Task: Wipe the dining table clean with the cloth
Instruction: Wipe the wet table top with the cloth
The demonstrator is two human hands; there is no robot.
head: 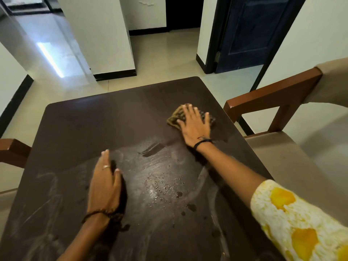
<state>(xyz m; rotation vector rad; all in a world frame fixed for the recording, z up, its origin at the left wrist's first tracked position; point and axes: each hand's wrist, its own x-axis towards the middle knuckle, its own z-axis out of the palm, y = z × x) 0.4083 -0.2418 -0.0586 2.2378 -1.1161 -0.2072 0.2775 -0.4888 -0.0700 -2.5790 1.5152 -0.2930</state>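
cloth [178, 117] lies bunched on the far right part of the dark worktop [79, 129], pressed flat under the right hand [195, 127], whose straight fingers [188, 110] spread over it. left hand [105, 183] rests flat and relaxed beside water droplets [165, 187].

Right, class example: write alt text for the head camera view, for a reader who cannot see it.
A person's right hand presses a cloth flat on a dark brown table, near its far right side, while the left hand rests flat nearer the person. Water droplets and wet streaks lie between the hands. A wooden chair stands at the right.
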